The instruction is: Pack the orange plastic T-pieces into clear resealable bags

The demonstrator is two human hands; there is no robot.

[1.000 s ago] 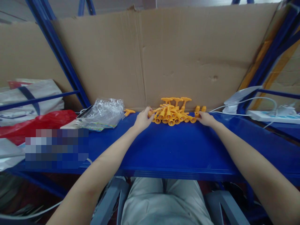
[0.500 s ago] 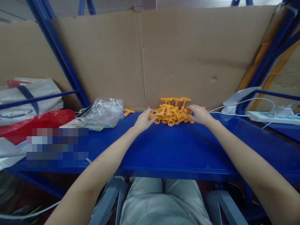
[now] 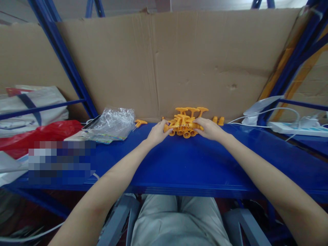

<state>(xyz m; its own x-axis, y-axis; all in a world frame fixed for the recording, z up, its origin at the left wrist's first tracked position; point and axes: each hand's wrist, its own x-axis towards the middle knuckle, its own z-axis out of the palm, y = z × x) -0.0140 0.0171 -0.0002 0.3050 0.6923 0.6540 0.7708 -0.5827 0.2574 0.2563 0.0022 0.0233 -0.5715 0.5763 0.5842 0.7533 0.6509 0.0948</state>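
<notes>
My left hand is closed around the orange handle of a corkscrew, whose metal spiral points right. An orange plastic sleeve is gripped in my right hand, its end turned toward the spiral. Whether spiral and sleeve touch, I cannot tell. Behind and below both hands lies a pile of orange corkscrews, with T-shaped handles up and round open ends facing me. Two small orange sleeves stand to the right of my right hand. Another orange corkscrew lies to the left.
Everything rests on a blue shelf backed by a cardboard sheet. Clear plastic bags and a red bag lie left. On the right are a power strip and white cables. Blue posts rise at both sides.
My right hand has moved left with the orange sleeve, nearer the corkscrew in my left hand, uncovering the two sleeves at right. My left hand has barely moved.
</notes>
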